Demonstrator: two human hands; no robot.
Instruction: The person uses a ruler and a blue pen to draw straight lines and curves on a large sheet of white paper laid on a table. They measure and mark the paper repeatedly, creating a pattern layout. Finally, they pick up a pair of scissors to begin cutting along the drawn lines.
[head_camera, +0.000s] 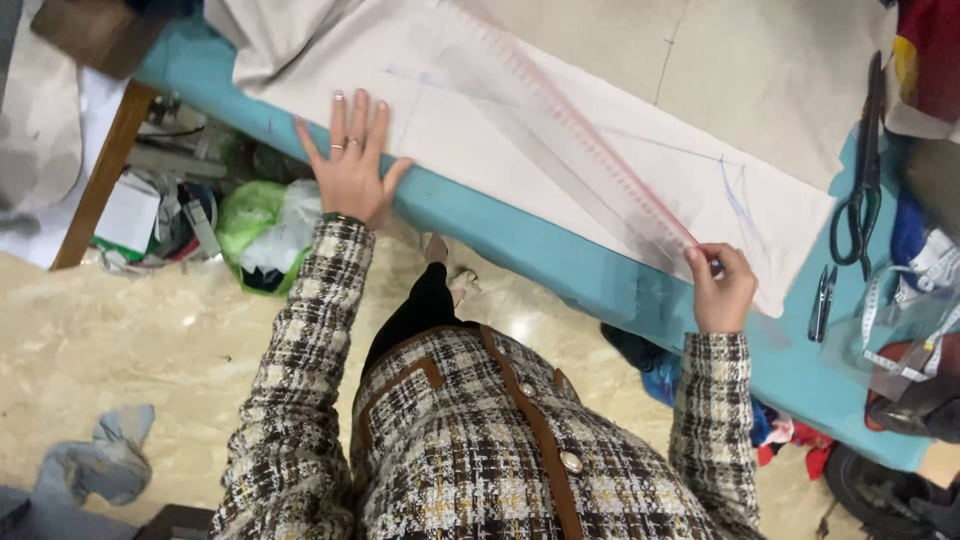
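While the left hand lies flat, fingers apart, on pale chalk-lined cloth, the right hand pinches a clear ruler

Black scissors and a small snipper lie on the teal table; a green bag sits underneath.

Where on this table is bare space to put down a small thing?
Free: the pale cloth beyond the long clear ruler, and the blue table edge between both hands. Crowded: the right end, with black scissors, small snips and measuring tape.
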